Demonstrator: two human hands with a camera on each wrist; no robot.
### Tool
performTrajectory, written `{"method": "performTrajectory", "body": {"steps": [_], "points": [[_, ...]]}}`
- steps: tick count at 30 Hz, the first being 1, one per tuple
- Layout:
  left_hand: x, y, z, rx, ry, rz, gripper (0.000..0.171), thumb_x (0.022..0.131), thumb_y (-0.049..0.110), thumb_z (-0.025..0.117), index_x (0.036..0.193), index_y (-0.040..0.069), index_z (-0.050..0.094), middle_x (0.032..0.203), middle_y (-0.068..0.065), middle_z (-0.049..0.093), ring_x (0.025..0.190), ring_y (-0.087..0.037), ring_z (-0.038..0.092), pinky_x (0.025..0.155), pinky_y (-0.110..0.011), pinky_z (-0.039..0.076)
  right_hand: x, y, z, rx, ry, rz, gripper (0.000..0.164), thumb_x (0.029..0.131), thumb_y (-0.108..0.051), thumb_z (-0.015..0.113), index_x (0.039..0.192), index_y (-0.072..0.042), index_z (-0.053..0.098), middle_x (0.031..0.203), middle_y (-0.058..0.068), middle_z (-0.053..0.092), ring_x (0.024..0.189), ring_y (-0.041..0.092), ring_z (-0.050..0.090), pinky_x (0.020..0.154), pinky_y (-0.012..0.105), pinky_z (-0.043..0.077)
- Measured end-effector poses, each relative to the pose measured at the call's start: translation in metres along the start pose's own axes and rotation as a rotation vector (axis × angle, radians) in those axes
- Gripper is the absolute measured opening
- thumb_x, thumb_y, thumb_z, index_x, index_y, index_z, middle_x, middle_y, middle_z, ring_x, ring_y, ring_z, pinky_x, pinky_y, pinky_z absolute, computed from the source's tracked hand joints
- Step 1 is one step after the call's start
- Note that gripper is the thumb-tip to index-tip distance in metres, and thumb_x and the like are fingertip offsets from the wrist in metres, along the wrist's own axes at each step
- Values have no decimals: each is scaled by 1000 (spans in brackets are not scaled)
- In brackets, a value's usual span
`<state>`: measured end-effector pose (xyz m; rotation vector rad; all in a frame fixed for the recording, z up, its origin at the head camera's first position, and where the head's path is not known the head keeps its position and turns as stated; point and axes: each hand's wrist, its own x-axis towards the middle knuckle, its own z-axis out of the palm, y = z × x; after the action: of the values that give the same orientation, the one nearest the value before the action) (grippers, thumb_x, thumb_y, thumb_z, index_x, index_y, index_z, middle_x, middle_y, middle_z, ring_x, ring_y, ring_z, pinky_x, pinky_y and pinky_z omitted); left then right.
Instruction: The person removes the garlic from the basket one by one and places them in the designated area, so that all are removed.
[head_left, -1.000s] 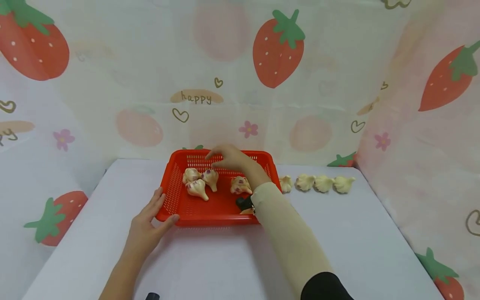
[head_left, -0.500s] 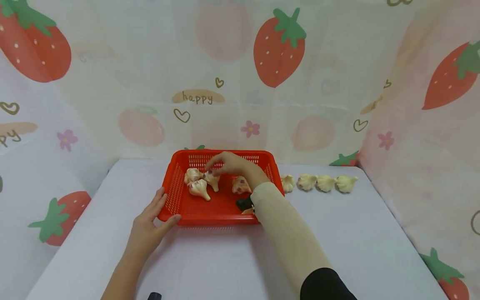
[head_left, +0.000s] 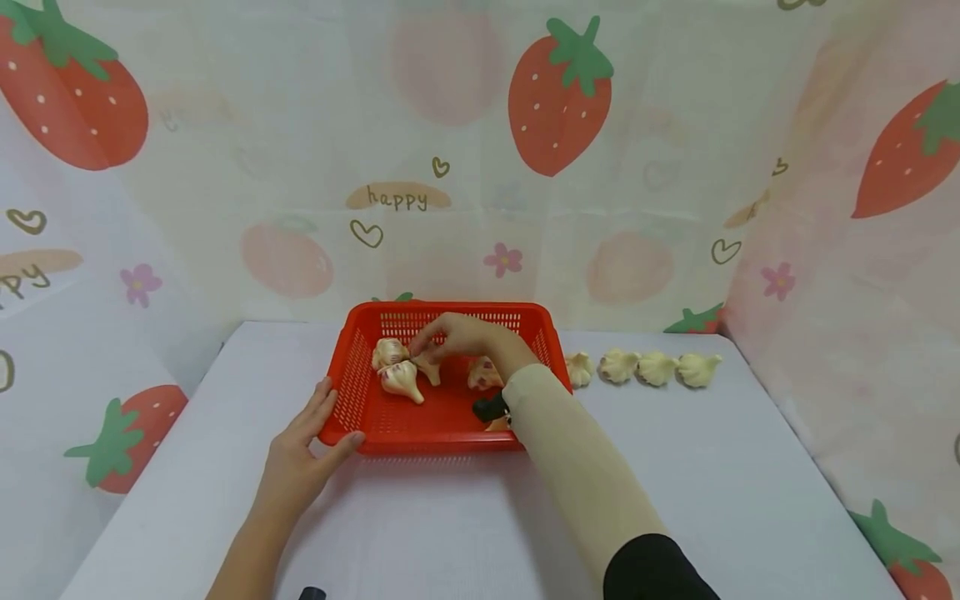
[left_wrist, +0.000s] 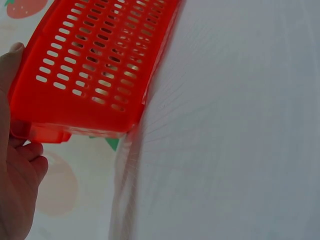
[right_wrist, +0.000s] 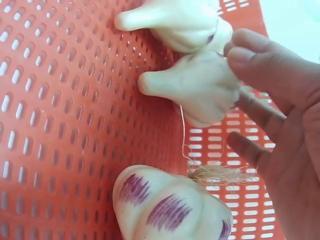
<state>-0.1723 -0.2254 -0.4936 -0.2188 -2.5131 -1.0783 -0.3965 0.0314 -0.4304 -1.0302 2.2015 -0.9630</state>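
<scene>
A red plastic basket (head_left: 442, 444) with slotted walls stands on the table, holding several garlic bulbs. My left hand (head_left: 296, 458) grips its front left corner, thumb over the front rim and fingers along the left side. Over the basket, my right hand (head_left: 476, 337) holds a garlic bulb (right_wrist: 205, 90) between thumb and fingers; its stalk points away from the palm. Two more bulbs (head_left: 401, 381) lie close to its left. To the right sits another bulb (head_left: 483, 373), partly behind the right wrist. In the right wrist view, a purple-streaked bulb (right_wrist: 170, 205) with stringy roots shows nearby.
Right of the basket, several pale garlic bulbs (head_left: 618, 365) lie in a row on the white tabletop (head_left: 675, 467). A strawberry-patterned cloth (head_left: 480, 167) hangs behind and at both sides. A small black object (head_left: 312, 592) shows at the bottom edge.
My right hand has lowered into the basket, and its fingers have closed on the rear bulb of the left group. My left hand stays on the basket corner. The head view has shifted slightly.
</scene>
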Motion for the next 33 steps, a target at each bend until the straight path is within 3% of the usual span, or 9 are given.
{"method": "performTrajectory", "body": {"steps": [4, 10, 21, 25, 28, 30, 33], "points": [[0, 0, 0, 3, 1, 0, 83, 87, 42, 81, 155, 12, 44, 165, 2, 36, 152, -25, 36, 104, 1, 22, 0, 1, 1, 14, -29, 22, 29, 99, -2, 64, 125, -9, 73, 135, 0, 65, 120, 17, 59, 99, 30, 55], [0, -1, 1, 11, 1, -3, 83, 87, 37, 83, 155, 12, 44, 165, 2, 36, 152, -25, 36, 104, 0, 21, 0, 3, 0, -58, -32, 30, 33, 98, -2, 65, 127, -17, 73, 146, -3, 57, 137, 16, 47, 108, 32, 50], [0, -1, 1, 3, 4, 5, 83, 88, 43, 81, 155, 11, 44, 165, 1, 36, 152, -25, 37, 106, -1, 22, -1, 3, 0, -330, -54, 58, 42, 90, 3, 71, 126, -20, 72, 157, 2, 42, 145, 24, 33, 113, 38, 44], [1, 0, 1, 15, 2, -1, 84, 87, 43, 81, 155, 12, 44, 165, 2, 36, 151, -25, 37, 114, -23, 37, -2, 0, 0, -365, -54, 61, 42, 90, 1, 73, 125, -22, 73, 157, 3, 42, 145, 25, 33, 115, 41, 42], [1, 0, 1, 22, 0, -3, 84, 87, 43, 81, 155, 12, 44, 165, 2, 36, 151, -25, 37, 110, -44, 42, -3, -1, 2, -431, -67, 60, 37, 93, -5, 72, 126, -21, 73, 153, 4, 46, 141, 25, 37, 114, 40, 43], [0, 0, 1, 21, 0, -1, 84, 87, 42, 82, 155, 11, 44, 165, 2, 36, 151, -26, 37, 109, -47, 42, -4, 0, 3, -451, -78, 77, 33, 94, -11, 73, 125, -20, 74, 147, 3, 51, 134, 24, 44, 110, 36, 46], [0, 0, 0, 17, 1, 1, 84, 87, 41, 82, 155, 10, 44, 165, 1, 36, 151, -26, 37, 112, -40, 40, -5, 2, 4, -451, -86, 110, 29, 94, -19, 75, 122, -18, 75, 135, -1, 57, 119, 21, 52, 98, 30, 52]]}}
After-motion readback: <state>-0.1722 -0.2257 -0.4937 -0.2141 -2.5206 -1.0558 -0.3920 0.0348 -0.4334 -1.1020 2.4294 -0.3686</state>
